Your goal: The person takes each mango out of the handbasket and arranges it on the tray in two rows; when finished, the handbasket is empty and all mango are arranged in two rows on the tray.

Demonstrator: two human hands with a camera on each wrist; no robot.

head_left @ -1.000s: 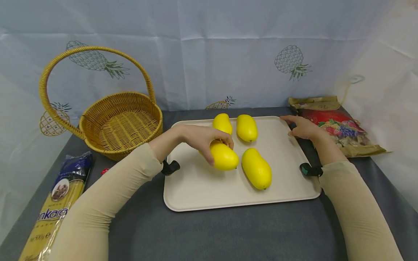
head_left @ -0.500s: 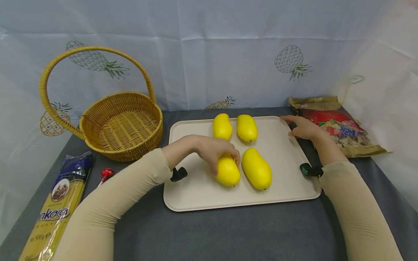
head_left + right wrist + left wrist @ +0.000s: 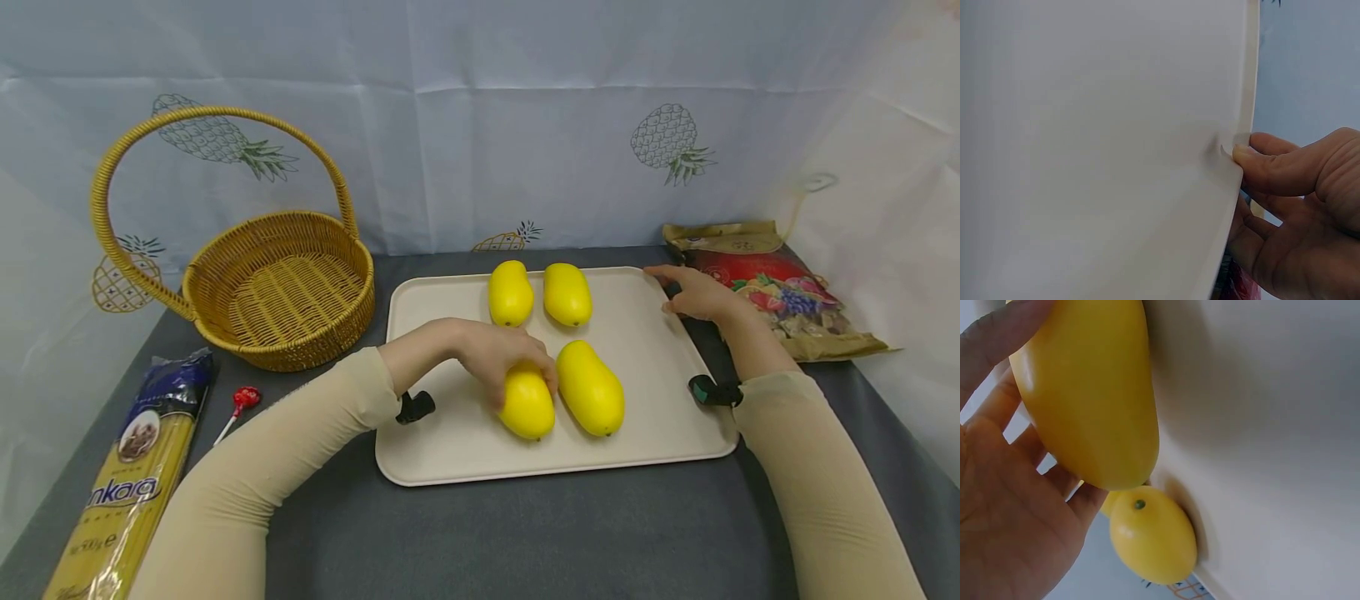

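My left hand (image 3: 504, 357) grips a yellow mango (image 3: 528, 402) from above, low over the cream tray (image 3: 465, 454). In the left wrist view the thumb lies along one side of this mango (image 3: 1088, 394) and the fingers curl round the other. Just right of it lies a larger mango (image 3: 590, 388). Two more, a left mango (image 3: 511, 293) and a right mango (image 3: 567, 295), rest side by side near the tray's back edge. At the back right corner my right hand (image 3: 693, 292) pinches the rim, thumb on top in the right wrist view.
A wicker basket (image 3: 352, 321) with a tall handle stands left of the tray. Below it lie a spaghetti pack (image 3: 135, 475) and a red lollipop (image 3: 246, 398). A red and gold bag (image 3: 780, 292) lies behind my right arm. Patterned cloth hangs behind.
My left hand has brought its mango toward me and slightly right, turning it to point nearer the front edge. The lollipop has come into sight beside the sleeve. The right hand stays put.
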